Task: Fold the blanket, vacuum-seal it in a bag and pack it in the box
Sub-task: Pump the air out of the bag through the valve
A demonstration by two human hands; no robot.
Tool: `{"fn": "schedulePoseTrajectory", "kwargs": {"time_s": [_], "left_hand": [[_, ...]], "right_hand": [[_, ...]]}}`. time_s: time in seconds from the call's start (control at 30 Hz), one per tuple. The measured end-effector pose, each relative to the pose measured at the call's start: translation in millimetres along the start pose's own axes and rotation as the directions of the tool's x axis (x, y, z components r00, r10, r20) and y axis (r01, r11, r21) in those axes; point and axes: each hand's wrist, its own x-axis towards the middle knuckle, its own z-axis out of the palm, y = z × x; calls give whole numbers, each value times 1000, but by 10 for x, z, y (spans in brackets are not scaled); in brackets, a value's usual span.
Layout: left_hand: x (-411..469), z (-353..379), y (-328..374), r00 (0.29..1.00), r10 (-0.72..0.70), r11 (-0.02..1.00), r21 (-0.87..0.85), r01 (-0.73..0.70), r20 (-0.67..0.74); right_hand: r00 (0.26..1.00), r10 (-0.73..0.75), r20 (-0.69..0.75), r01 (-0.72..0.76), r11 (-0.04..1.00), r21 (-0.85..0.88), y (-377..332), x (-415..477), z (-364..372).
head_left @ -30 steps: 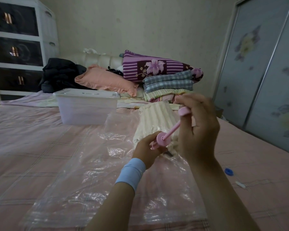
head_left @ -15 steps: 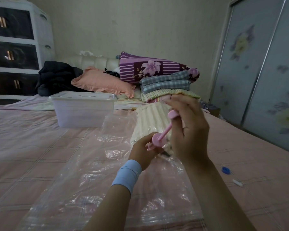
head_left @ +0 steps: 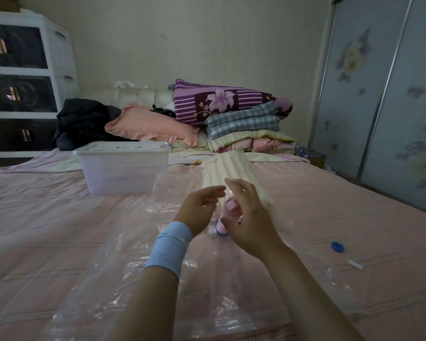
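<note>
Both hands hover over the clear vacuum bag (head_left: 123,274) spread on the pink bed (head_left: 35,230). The left hand (head_left: 198,211) has its fingers loosely spread, gripping nothing. The right hand (head_left: 247,217) is open too, fingers extended beside the pink pump (head_left: 228,217), which stands on the bag between them. The folded striped blanket (head_left: 231,173) lies inside the bag's far end, just right of the lidded plastic box (head_left: 123,166).

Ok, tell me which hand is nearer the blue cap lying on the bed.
Right. The right hand is over the bag, left of the blue cap; the left hand sits farther left.
</note>
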Motion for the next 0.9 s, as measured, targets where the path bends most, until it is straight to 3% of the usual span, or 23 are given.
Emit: {"fn": "schedulePoseTrajectory", "kwargs": {"time_s": [0.13, 0.23, 0.4, 0.53, 0.63, 0.7, 0.8, 0.87, 0.9], "left_hand": [[11, -122, 260, 997, 38, 998, -46, -41, -70], [7, -130, 331, 998, 64, 985, 161, -64, 2], [5, -70, 321, 986, 137, 875, 478, -76, -94], [8, -220, 306, 964, 205, 833, 547, -79, -172], [20, -381, 516, 859, 422, 796, 572, -198, -290], [23, -538, 693, 716, 575, 758, 587, -284, -396], [19, -757, 803, 520, 696, 694, 649, -310, -496], [11, -739, 690, 481, 713, 685, 656, -318, -511], [3, -687, 590, 497, 699, 700, 633, -329, -514]], "right_hand": [[987, 141, -76, -127, 979, 159, 62, 110, 56], [976, 205, -67, -186, 957, 222, 90, 185, 110], [980, 198, -32, -181, 939, 292, 111, 249, 280], [985, 169, -45, -152, 954, 260, 71, 307, 462], [984, 156, -83, -140, 975, 170, 95, 340, 568], [980, 183, -79, -168, 971, 170, 100, 340, 585], [982, 182, -45, -172, 971, 165, 78, 324, 621], [983, 183, -31, -177, 974, 142, 57, 316, 650], [983, 181, -28, -176, 976, 128, 52, 316, 668]]}}
